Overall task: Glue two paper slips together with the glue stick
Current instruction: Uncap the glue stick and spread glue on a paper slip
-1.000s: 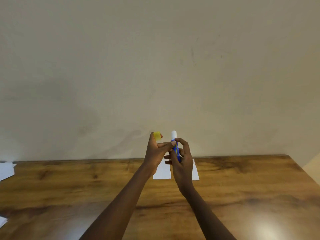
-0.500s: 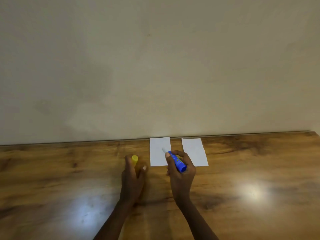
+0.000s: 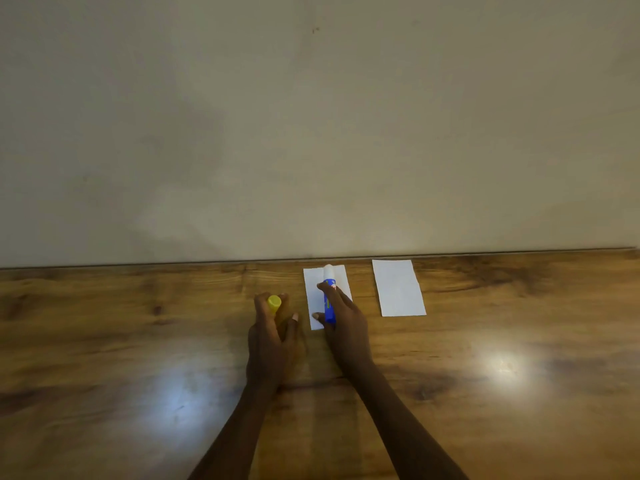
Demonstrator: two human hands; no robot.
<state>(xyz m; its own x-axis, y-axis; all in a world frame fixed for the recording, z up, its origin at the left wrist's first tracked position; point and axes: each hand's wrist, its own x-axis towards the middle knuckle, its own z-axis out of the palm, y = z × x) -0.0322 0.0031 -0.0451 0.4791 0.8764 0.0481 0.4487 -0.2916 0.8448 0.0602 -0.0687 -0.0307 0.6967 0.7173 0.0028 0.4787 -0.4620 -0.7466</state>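
Two white paper slips lie side by side near the far edge of the wooden table (image 3: pixel 138 341). The left slip (image 3: pixel 313 299) is partly under my right hand (image 3: pixel 346 318). That hand grips a blue glue stick (image 3: pixel 329 299), uncapped, its white tip pointing away and lying over the slip's far end. The right slip (image 3: pixel 398 288) lies free, apart from both hands. My left hand (image 3: pixel 270 334) rests on the table left of the slips and holds the yellow cap (image 3: pixel 274 302) between its fingers.
A plain beige wall (image 3: pixel 311 133) rises directly behind the table's far edge. Two bright light reflections show on the glossy tabletop, one on each side of my forearms.
Both hands came down from mid-air to the table. The glue stick went from upright to lying over the left slip, and its tip has slid toward the slip's far end.
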